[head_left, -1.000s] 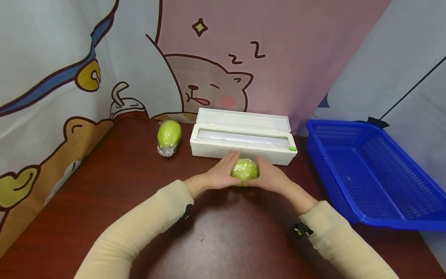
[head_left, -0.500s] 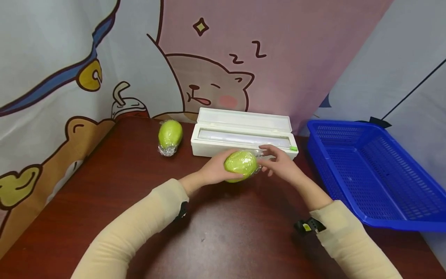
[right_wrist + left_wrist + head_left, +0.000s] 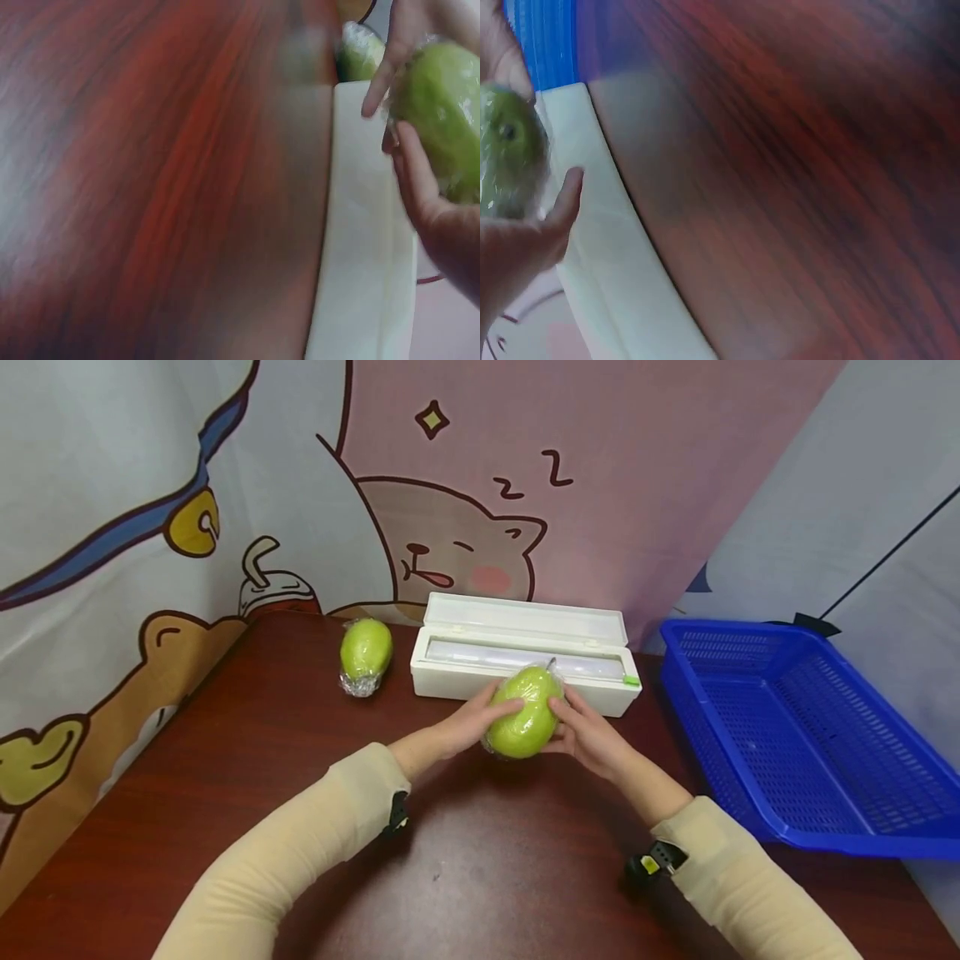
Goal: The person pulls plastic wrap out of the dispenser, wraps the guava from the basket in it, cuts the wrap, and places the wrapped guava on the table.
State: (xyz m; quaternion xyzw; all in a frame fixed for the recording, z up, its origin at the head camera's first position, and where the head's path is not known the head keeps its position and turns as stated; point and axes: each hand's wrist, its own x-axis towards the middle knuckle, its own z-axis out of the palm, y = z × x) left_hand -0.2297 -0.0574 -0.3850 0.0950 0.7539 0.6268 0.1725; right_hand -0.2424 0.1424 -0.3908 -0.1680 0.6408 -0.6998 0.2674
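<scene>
A green pear [image 3: 527,720] wrapped in clear cling film is held up between both hands, in front of the white box. Its stem points up and away in the head view, and its dark base end faces the left wrist camera. My left hand [image 3: 468,724] grips it from the left with the thumb over the front; its other fingers are mostly hidden behind. From the right, my right hand [image 3: 592,735] holds it with the thumb against the side and fingers underneath. The film [image 3: 394,112] hugs the pear, looking loose near the stem.
A long white cling film box [image 3: 457,679] stands open at the back, its roll [image 3: 525,657] inside. Left of it lies another film-wrapped pear [image 3: 366,647]. A blue plastic basket [image 3: 780,827] stands at the right. The dark red-brown table [image 3: 450,877] meets printed cloth behind.
The pear has been lifted and turned from lying sideways to stem up. My right hand left it, touched the film at its right end, then came back to hold its right side.
</scene>
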